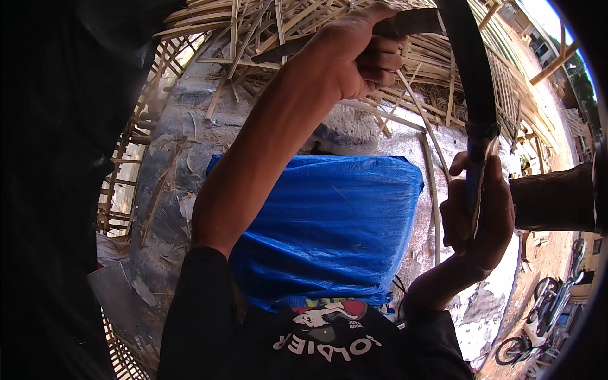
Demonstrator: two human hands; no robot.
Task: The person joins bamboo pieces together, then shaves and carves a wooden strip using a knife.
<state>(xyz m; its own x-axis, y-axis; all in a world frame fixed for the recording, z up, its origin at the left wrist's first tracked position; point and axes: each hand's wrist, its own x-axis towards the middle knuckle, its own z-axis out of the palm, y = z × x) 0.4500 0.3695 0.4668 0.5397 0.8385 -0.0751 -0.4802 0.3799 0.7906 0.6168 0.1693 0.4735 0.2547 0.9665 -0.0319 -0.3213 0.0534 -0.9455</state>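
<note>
My left hand (373, 60) reaches far forward, closed around a dark flat strip (411, 23) that looks like bamboo; its other end shows left of my wrist. My right hand (481, 212) grips the handle of a machete (472, 63) at the right. The long dark blade points up and away, and its tip lies beyond the top edge. In this view the blade overlaps the strip's right end; whether they touch I cannot tell. A blue tarp (329, 221) covers my lap between my arms.
Many split bamboo strips (506, 82) are piled ahead and to the right. A bamboo lattice (120, 171) stands at the left. Grey sheeting (171, 133) with loose strips lies on the ground. At the right are a thick wooden post (557, 197) and a parked motorcycle (538, 320).
</note>
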